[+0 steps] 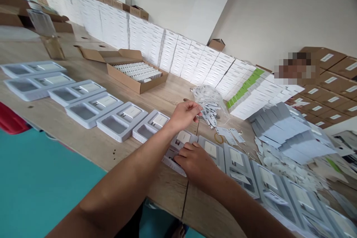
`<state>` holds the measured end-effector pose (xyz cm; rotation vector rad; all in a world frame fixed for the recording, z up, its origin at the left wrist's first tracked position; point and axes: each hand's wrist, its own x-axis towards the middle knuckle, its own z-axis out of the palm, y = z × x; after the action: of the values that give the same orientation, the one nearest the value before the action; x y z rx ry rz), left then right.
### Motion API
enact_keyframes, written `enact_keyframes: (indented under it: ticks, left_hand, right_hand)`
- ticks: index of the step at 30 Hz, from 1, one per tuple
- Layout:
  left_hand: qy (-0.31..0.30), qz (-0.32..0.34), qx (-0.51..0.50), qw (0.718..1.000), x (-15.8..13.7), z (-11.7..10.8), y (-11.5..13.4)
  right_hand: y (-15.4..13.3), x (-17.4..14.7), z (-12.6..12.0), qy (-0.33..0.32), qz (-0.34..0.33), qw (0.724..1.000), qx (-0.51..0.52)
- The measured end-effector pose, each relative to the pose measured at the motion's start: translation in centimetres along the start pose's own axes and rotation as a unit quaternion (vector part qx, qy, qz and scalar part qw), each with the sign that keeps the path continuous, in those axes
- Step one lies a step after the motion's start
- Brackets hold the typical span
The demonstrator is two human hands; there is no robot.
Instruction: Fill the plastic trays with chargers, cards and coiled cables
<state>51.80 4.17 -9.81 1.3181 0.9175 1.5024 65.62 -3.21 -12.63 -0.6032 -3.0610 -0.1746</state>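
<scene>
My left hand is closed in a pinch beside a bundle of white cables in clear plastic bags. What lies between its fingertips, if anything, I cannot make out. Below it, my right hand reaches into a grey-white tray, fingers curled over the near compartment and hiding most of what is there. A white charger sits in that tray's far compartment. Further trays run in a line to both sides, such as one to the left, each bearing a white charger; some on the right also hold a white card.
An open cardboard box of small white pieces stands behind the trays. Stacked white boxes line the table's back. White labels and a yellowish ring lie near the cables. Another person is at the right, beyond piled grey-white boxes.
</scene>
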Motion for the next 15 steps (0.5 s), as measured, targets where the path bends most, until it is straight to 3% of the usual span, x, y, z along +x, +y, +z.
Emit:
enact_keyframes:
  ticks: [3, 5, 9, 12, 15]
  left_hand:
    - [0.001, 0.0, 0.002, 1.0, 0.0, 0.0, -0.1]
    - [0.002, 0.005, -0.008, 1.0, 0.1, 0.0, -0.2]
    - [0.013, 0.023, -0.017, 1.0, 0.3, -0.1, -0.3]
    - [0.013, 0.02, -0.011, 1.0, 0.4, -0.2, -0.3]
    - [0.009, 0.014, -0.004, 1.0, 0.3, -0.2, -0.3]
  right_hand:
    - [0.0, 0.3, -1.9, -0.013, -0.003, 0.997, 0.076]
    - [1.6, 0.2, -3.3, 0.021, 0.027, 0.991, 0.128]
    - [10.2, -1.4, -4.4, 0.066, 0.202, 0.961, 0.175]
    - [17.8, -3.7, -3.5, 0.044, 0.383, 0.902, 0.194]
    - [22.5, -6.1, -1.6, 0.074, 0.477, 0.856, 0.187]
